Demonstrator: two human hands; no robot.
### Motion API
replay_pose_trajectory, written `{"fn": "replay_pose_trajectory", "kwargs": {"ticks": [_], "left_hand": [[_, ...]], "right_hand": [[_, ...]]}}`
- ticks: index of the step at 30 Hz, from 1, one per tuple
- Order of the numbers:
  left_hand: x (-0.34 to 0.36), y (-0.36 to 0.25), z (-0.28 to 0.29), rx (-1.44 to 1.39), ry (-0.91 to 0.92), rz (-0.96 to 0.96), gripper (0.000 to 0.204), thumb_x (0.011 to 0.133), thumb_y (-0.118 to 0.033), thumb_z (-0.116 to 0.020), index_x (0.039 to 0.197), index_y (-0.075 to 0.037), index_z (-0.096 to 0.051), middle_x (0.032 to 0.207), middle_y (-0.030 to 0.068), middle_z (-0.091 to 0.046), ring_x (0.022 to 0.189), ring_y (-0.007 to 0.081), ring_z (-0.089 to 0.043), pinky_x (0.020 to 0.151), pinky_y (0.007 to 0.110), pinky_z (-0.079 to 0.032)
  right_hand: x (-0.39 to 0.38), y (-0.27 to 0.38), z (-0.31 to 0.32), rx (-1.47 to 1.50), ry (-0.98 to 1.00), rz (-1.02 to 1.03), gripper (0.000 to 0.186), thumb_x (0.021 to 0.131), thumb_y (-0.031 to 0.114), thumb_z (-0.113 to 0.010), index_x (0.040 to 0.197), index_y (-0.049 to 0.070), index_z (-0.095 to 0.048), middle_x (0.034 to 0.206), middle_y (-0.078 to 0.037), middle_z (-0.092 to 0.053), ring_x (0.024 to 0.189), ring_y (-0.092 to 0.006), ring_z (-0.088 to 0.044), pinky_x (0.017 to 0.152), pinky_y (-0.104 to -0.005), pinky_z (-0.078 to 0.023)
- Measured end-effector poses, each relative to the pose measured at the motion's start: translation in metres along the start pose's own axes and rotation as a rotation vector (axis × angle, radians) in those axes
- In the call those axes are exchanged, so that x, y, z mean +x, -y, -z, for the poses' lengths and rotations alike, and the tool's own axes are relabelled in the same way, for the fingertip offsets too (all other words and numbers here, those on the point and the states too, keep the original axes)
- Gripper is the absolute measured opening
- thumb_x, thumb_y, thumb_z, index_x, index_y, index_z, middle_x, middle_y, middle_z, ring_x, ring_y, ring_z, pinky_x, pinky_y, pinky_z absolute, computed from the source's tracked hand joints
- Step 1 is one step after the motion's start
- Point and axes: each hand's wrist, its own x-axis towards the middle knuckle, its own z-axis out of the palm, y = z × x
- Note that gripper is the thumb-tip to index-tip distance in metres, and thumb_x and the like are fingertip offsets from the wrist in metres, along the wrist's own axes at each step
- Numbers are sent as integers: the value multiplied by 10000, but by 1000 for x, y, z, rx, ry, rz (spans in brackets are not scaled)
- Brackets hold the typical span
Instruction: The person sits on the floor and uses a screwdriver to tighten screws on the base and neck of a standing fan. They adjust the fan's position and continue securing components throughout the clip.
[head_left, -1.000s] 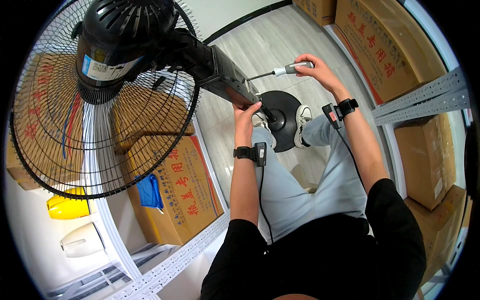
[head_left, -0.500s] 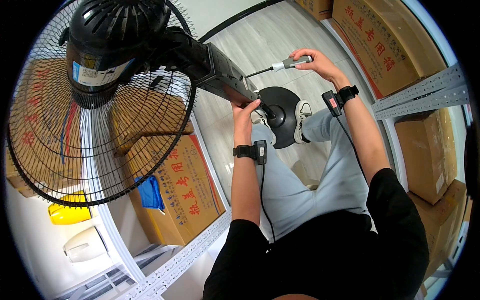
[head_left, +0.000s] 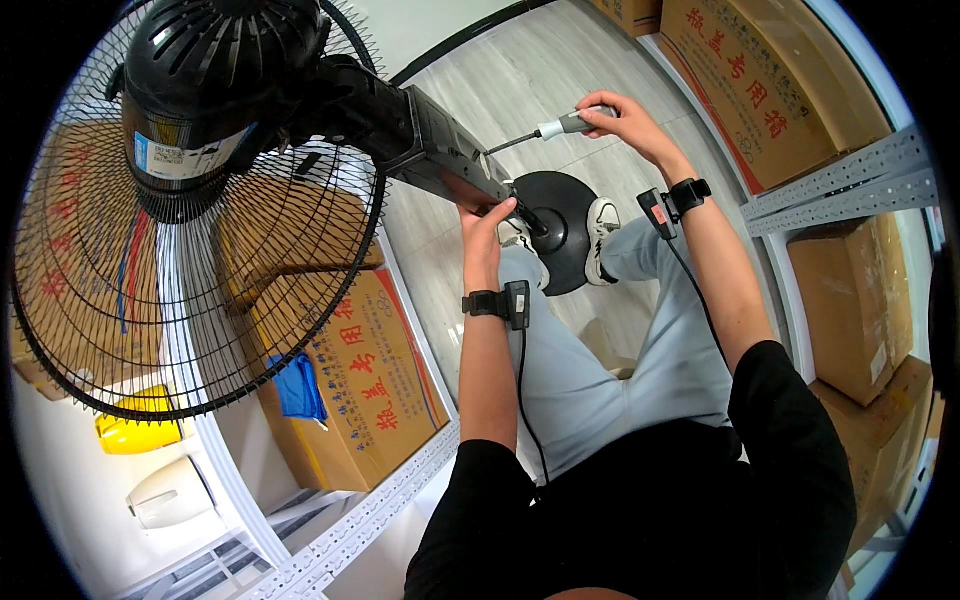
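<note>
A black standing fan (head_left: 225, 90) fills the upper left, its wire cage turned away to the left. My left hand (head_left: 487, 225) grips the lower end of the fan's black neck housing (head_left: 455, 150), thumb along its near side, other fingers hidden behind it. My right hand (head_left: 622, 122) is closed round the grey handle of a screwdriver (head_left: 552, 130). The screwdriver's thin shaft points left, and its tip meets the housing's right side or lies very close to it. Below, the fan's round black base (head_left: 565, 250) rests on the floor between my shoes.
Printed cardboard boxes (head_left: 360, 370) sit on a white metal shelf at left, with a blue cloth pouch (head_left: 297, 388) on them. Yellow (head_left: 140, 430) and white (head_left: 170, 493) rounded objects lie beyond. More boxes (head_left: 770, 95) stand at right behind a perforated metal post (head_left: 840, 185).
The fan's head and cage have shifted slightly left. My hands and the screwdriver have moved a little to the left with it; both grips stay the same.
</note>
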Motion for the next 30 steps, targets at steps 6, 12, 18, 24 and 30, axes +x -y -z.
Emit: {"fn": "replay_pose_trajectory", "kwargs": {"ticks": [6, 12, 18, 24, 30], "left_hand": [[-3, -6, -5, 2, -8, 8, 707, 686, 75, -766, 1295, -43, -429, 1165, 74, -564, 1073, 191, -535, 955, 328, -437], [-3, -5, -6, -5, -1, -14, 710, 687, 75, -766, 1299, -37, -424, 1182, 84, -554, 1073, 195, -538, 951, 326, -442], [-3, -7, -5, 16, -10, 15, 716, 694, 60, -770, 1306, -34, -410, 1170, 82, -551, 1061, 194, -538, 945, 321, -441], [-5, -8, -7, 8, 1, 14, 685, 702, 59, -766, 1288, -35, -422, 1158, 75, -553, 1047, 188, -541, 935, 317, -443], [-4, -7, -5, 8, -5, 9, 673, 700, 69, -765, 1277, -38, -435, 1140, 70, -562, 1030, 183, -550, 925, 314, -447]], "right_hand": [[-13, 0, 1, -156, 31, 166, 161, 829, 100, -729, 982, 95, -682, 1158, -16, -611, 1130, -175, -542, 982, -330, -410], [-4, -2, 11, -167, 119, 210, 142, 865, 151, -707, 993, 93, -685, 1148, -44, -619, 1080, -165, -576, 930, -308, -454], [0, 2, 2, -11, 43, -190, 366, 983, 371, -557, 1157, 54, -615, 996, -25, -620, 815, -72, -603, 718, -218, -502], [-4, -20, 1, -133, 23, 185, 326, 915, 303, -670, 1147, 78, -620, 957, -18, -634, 773, -79, -601, 733, -236, -517], [-14, -6, -3, 148, 1, -10, 306, 898, 292, -693, 1100, 73, -623, 957, -29, -629, 791, -87, -624, 729, -229, -526]]}}
